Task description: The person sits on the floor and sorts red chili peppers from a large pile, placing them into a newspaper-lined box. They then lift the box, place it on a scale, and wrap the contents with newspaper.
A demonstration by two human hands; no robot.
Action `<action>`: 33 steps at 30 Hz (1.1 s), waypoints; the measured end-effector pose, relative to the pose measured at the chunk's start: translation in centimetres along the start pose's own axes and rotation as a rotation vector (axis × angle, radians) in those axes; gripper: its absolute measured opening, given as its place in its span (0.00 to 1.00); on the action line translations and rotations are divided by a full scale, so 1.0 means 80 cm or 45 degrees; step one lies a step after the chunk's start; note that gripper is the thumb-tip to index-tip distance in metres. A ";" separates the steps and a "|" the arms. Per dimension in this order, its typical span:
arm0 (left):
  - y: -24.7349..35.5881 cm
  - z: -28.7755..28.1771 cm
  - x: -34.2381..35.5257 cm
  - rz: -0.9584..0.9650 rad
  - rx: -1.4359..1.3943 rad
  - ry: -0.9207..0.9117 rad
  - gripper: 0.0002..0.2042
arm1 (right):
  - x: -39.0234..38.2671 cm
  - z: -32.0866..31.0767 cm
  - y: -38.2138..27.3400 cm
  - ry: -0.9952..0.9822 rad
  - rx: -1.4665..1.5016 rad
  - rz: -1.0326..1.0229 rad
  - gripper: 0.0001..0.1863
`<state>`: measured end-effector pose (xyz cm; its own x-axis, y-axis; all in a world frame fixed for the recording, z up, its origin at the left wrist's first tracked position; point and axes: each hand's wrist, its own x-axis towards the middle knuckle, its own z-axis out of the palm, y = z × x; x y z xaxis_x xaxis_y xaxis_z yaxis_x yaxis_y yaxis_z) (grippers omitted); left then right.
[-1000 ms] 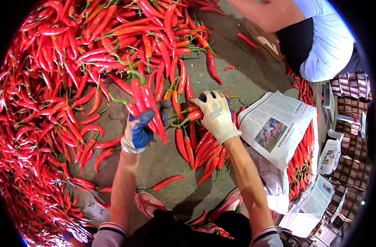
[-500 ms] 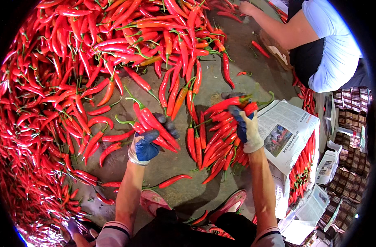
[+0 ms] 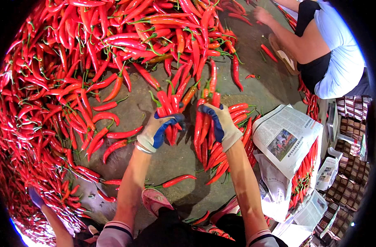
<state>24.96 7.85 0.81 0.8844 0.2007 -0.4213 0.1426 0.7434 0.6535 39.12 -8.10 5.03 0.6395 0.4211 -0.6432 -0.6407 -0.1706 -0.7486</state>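
Note:
Both my hands wear white gloves with blue palms. My left hand (image 3: 160,131) is closed round a small bunch of red chilli peppers (image 3: 166,103), their green stems pointing away from me. Close by on the right, my right hand (image 3: 221,125) grips several long red chilli peppers (image 3: 201,131), some of them upright against its fingers. Under and beside the right wrist lies a neat heap of chillies (image 3: 218,161) on the floor. Beyond my hands an orange-red chilli (image 3: 189,97) sticks out of the main pile. The fingertips of both hands are partly hidden.
A huge pile of red chillies (image 3: 39,119) fills the left and far side. At right, newspaper (image 3: 305,123) covers a container of chillies, with brown checkered crates (image 3: 348,164) beyond. A co-worker (image 3: 336,53) crouches at far right; another person's gloved hand (image 3: 36,198) reaches in at lower left.
My right hand has moved left from the newspaper side and now grips chillies near my left hand. The left hand, still holding its bunch, has turned and shifted right. Another person's arm reaches further in.

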 end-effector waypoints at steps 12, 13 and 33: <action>0.031 0.049 0.022 0.409 1.409 0.361 0.21 | 0.028 0.042 0.024 0.393 -0.094 -0.220 0.09; 0.034 0.056 0.025 0.387 1.500 0.329 0.20 | 0.031 0.049 0.024 0.379 -0.140 -0.238 0.11; -0.034 0.051 -0.077 0.018 0.167 0.428 0.09 | -0.037 0.023 0.026 0.045 0.391 0.085 0.13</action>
<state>20.94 1.96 4.19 0.6944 0.4249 -0.5807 0.2064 0.6555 0.7265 35.11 -8.08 5.67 0.6025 0.3860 -0.6985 -0.7767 0.0823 -0.6245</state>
